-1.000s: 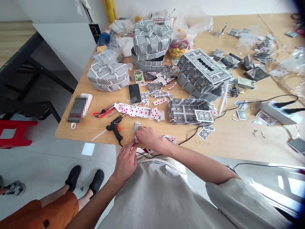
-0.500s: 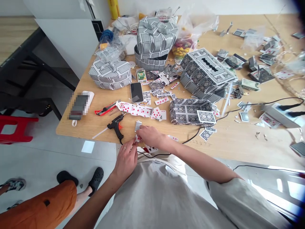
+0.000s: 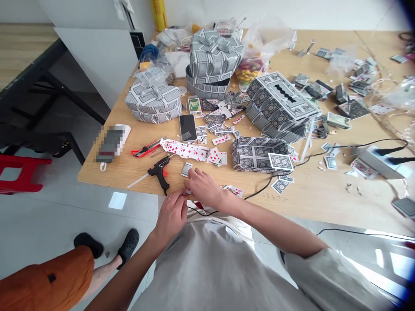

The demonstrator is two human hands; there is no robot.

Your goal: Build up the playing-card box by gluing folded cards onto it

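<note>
At the table's front edge my left hand (image 3: 170, 212) and my right hand (image 3: 203, 188) meet, fingers bent together. Between their fingertips shows a bit of a playing card (image 3: 188, 191), mostly covered by the fingers. Just beyond the right fingertips lies a small folded card piece (image 3: 186, 169), patterned side up. To the left rests a black glue gun (image 3: 158, 172) with an orange trigger. Behind it is a strip of joined cards (image 3: 184, 150), red diamonds facing up. More playing cards (image 3: 234, 190) lie partly under my right wrist.
A shallow card-woven tray (image 3: 251, 153) stands right of centre. Farther back are a lidded woven box (image 3: 154, 103), a stacked basket (image 3: 215, 56) and a rectangular box (image 3: 282, 101). A red utility knife (image 3: 147, 149), a phone (image 3: 188, 127) and a black cable (image 3: 259, 188) lie nearby.
The view has shifted slightly. My right hand has turned a little over the card, and more cards show beside its wrist. The folded piece and the glue gun stay in place.
</note>
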